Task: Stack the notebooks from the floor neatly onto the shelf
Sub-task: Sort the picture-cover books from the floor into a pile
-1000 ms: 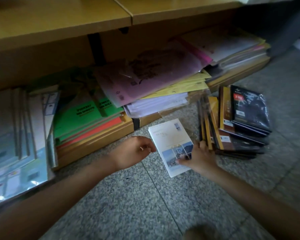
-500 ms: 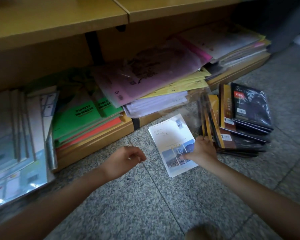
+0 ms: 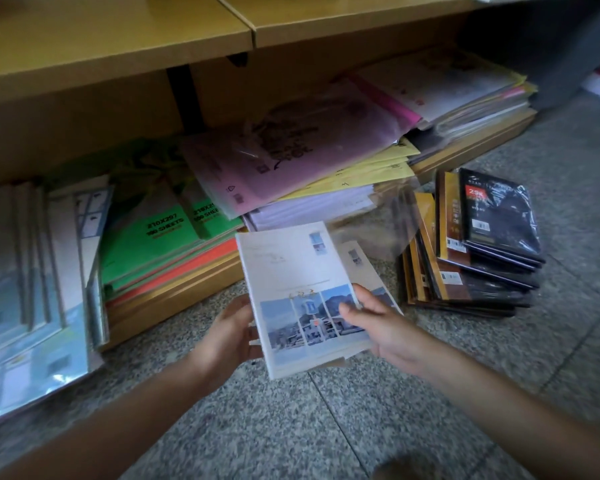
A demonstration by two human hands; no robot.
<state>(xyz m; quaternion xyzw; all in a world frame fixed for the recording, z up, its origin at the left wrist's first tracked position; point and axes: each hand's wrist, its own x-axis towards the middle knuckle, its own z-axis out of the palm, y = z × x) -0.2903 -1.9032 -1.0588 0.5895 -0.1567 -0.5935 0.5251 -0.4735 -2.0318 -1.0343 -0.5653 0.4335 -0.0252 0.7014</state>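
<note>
**White notebooks lifted, both hands on**

Right hand (image 3: 383, 329): thumb on the photo cover, fingers curled under the right edge, clamped on the white notebooks (image 3: 302, 292). Left hand (image 3: 230, 332): fingers closed against the left long edge, steadying. At least two copies, the lower one peeking out on the right, tilted above the granite floor (image 3: 326, 427) in front of the bottom shelf (image 3: 174, 292).

Handling guess: thin, light, glossy covers, so they'll slide on each other and flex. Pinch both long edges near mid-length and square them up before shelving.

Versus half a second back: notebooks lay flat on the floor under the right hand only, left hand clear. Dark wrapped stack (image 3: 475, 247) unchanged.
</note>
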